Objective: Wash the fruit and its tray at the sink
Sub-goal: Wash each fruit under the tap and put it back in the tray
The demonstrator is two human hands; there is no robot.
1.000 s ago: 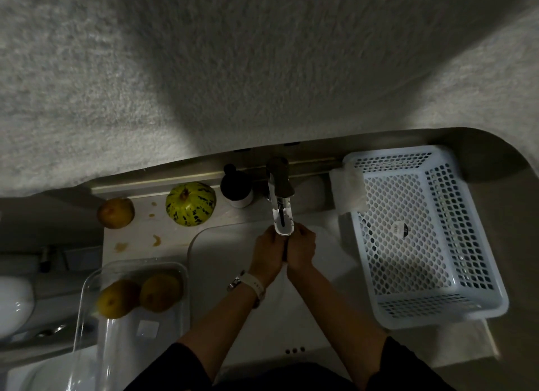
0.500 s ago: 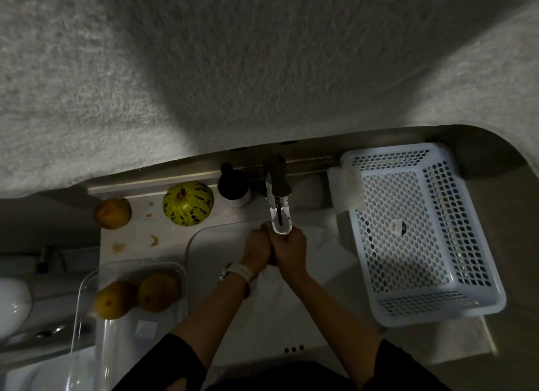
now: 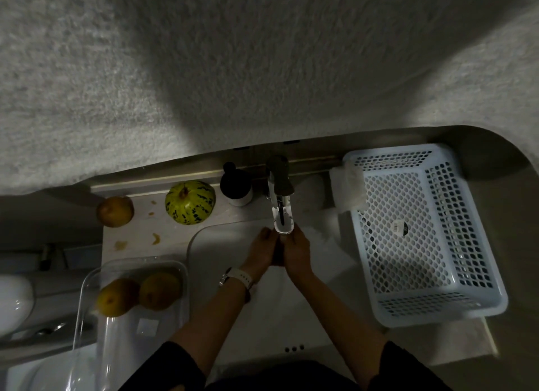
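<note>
Low in the frame, two dark sleeves lead up to bare forearms that meet over the pale sink [image 3: 233, 317]. Compared with half a second ago the hands have barely shifted under the spout. The left hand [image 3: 260, 252] and right hand [image 3: 296, 252] are pressed side by side beneath the faucet [image 3: 281, 204]; something dark sits between them, but whether they grip it cannot be told. A pale watch [image 3: 237, 277] bands the left wrist.

At lower left, the clear tray [image 3: 87, 303] overhangs the counter edge, holding two brownish-yellow fruits [image 3: 140, 293] at its far end. Open basin lies around the arms. On the right, a white perforated basket [image 3: 478, 274] stands beside the sink.

Farther back, one round fruit [image 3: 115, 211], a green striped melon [image 3: 190, 201] and a dark bottle [image 3: 236, 183] line the ledge under a rough-textured wall.
</note>
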